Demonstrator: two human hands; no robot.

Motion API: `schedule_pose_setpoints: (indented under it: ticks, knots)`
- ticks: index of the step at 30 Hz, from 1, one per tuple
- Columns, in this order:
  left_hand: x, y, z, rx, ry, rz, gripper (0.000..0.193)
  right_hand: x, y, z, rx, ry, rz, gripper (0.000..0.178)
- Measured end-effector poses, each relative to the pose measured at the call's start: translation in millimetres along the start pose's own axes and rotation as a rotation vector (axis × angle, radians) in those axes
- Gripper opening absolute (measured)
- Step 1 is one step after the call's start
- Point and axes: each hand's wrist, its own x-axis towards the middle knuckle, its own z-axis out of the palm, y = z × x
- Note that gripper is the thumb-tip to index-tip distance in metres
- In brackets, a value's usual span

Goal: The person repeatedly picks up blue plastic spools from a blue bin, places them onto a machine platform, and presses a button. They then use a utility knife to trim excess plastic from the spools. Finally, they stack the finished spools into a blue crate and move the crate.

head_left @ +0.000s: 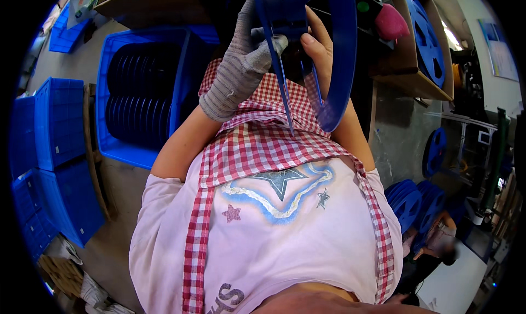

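Note:
A large blue reel (344, 62) with two round flanges is upright in front of my apron, its top cut off by the upper edge. My left hand (236, 67), in a grey striped knit glove, grips it at the left flange, thumb toward the hub. My bare right hand (319, 48) shows between the two flanges, its thumb bent close to the hub. Part of its grip is hidden behind the right flange. A red-and-white checked apron (263, 144) lies just below the reel.
A blue crate (101, 122) to the left holds rows of dark discs. Stacked blue bins (57, 122) stand farther left. At upper right, a cardboard box (402, 76) contains a blue reel, beside a pink object (392, 22). More blue reels (404, 204) and another person (441, 232) are at lower right.

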Motion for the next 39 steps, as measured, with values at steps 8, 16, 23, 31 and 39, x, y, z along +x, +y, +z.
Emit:
schedule_pose_setpoints:
  ticks: [8, 16, 23, 31, 39]
  knots:
    - [1.9, 3.6, 5.6, 0.017, 0.032, -0.012, 0.076, -1.2, -1.5, -0.5, 0.131, -0.021, 0.042, 0.055]
    - [0.5, 3.3, 4.3, 0.023, 0.020, -0.017, 0.075, 0.3, 3.1, 2.2, 0.119, -0.026, 0.047, 0.059]
    - [-1.9, -7.5, -4.2, 0.020, -0.011, -0.022, 0.075, -1.5, -0.9, -0.2, -0.011, -0.002, 0.011, 0.063]
    - [4.3, 2.6, 3.0, -0.086, -0.031, -0.059, 0.073, -2.1, 1.9, -4.2, -0.032, -0.008, -0.007, 0.063]
    - [4.2, 22.4, 31.8, -0.005, 0.284, -0.129, 0.050, -0.4, 3.3, 0.0, 0.143, 0.011, 0.003, 0.061]
